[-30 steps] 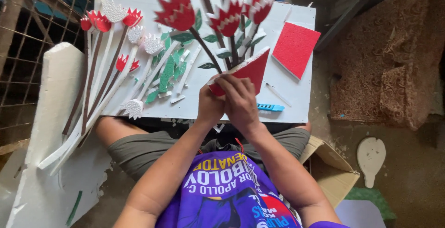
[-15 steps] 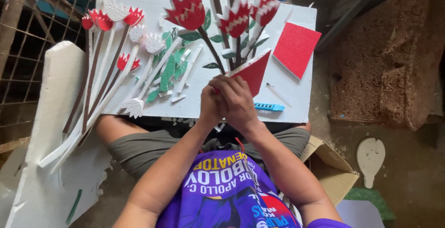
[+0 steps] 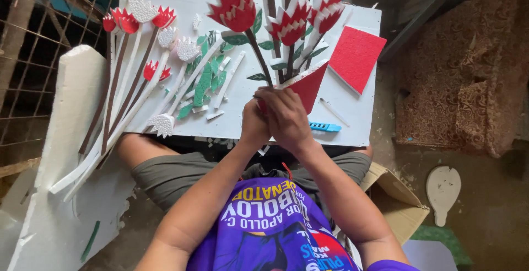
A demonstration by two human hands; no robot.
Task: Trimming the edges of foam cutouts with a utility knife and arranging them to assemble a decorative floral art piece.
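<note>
A makeshift home craft corner: foam flowers [image 3: 237, 9] on a white board [image 3: 352, 111], wire fencing [image 3: 33, 39], bare dirt floor [image 3: 485, 205], cardboard box [image 3: 394, 199].

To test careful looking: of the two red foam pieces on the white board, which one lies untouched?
The flat red square at the board's right; the folded red piece is in both hands.

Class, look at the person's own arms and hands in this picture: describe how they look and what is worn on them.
Both arms are bare from the short purple sleeves down. The left hand and right hand wear no gloves; no rings, watch or bracelets show. The purple shirt carries yellow and white print.
</note>
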